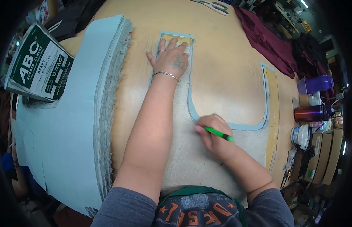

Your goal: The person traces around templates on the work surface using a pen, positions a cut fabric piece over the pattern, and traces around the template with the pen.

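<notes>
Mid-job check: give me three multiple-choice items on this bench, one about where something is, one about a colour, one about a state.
1. Where does the left hand rest?
A. flat on the top end of the U-shaped piece
B. on the cement can
C. on the scissors

2. What colour is the pen in the right hand?
A. red
B. green
C. black

3. How is the pen held?
A. lying loose on the table
B. pinched in the fingers, tip down by the piece's inner edge
C. tucked behind the stack

Answers:
1 A: the palm lies spread on the piece's upper left arm, far from the can and the scissors.
2 B: its barrel shows bright green.
3 B: the right hand grips it against the piece, away from the blue sheet stack.
</notes>
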`<act>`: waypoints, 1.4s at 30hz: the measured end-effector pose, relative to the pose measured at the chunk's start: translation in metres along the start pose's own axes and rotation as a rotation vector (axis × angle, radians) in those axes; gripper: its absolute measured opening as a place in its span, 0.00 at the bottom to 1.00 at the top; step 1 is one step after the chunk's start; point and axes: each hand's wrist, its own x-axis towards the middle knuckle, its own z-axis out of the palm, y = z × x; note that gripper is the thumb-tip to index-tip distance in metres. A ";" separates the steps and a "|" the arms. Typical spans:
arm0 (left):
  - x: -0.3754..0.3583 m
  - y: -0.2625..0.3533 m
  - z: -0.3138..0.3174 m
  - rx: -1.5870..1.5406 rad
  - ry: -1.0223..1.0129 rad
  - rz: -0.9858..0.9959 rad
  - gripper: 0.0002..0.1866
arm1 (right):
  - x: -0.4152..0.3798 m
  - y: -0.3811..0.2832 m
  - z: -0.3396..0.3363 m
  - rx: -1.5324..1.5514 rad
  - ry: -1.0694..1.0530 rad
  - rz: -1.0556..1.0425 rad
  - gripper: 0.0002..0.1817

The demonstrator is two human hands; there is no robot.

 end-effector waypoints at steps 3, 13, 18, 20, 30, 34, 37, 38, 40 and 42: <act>0.000 0.001 -0.001 0.022 -0.011 -0.002 0.22 | -0.029 0.006 -0.030 -0.043 0.001 0.115 0.09; 0.001 0.000 0.001 -0.046 0.025 0.008 0.20 | 0.023 0.010 -0.004 0.211 -0.111 0.266 0.07; 0.001 0.000 0.001 -0.065 0.018 0.006 0.19 | 0.098 0.044 0.012 0.147 0.117 0.361 0.08; 0.001 0.001 0.001 0.001 0.016 0.003 0.21 | 0.131 0.073 0.018 0.034 0.240 0.315 0.09; 0.002 0.001 0.000 0.036 0.000 0.002 0.21 | 0.134 0.074 0.022 -0.105 0.227 0.221 0.10; 0.002 -0.001 0.004 -0.030 0.033 0.020 0.20 | 0.042 0.015 0.014 -0.063 -0.025 0.058 0.05; 0.002 -0.002 0.005 -0.007 0.042 0.018 0.20 | 0.001 0.002 -0.014 0.022 -0.108 0.039 0.06; 0.001 -0.002 0.006 -0.001 0.040 0.014 0.21 | -0.012 0.007 -0.026 0.032 -0.109 0.099 0.06; 0.003 0.000 0.004 0.008 0.032 0.005 0.21 | -0.035 0.017 -0.044 0.111 -0.021 0.199 0.06; 0.002 0.002 0.002 0.027 0.010 -0.010 0.21 | -0.052 0.027 -0.051 0.266 0.155 0.282 0.05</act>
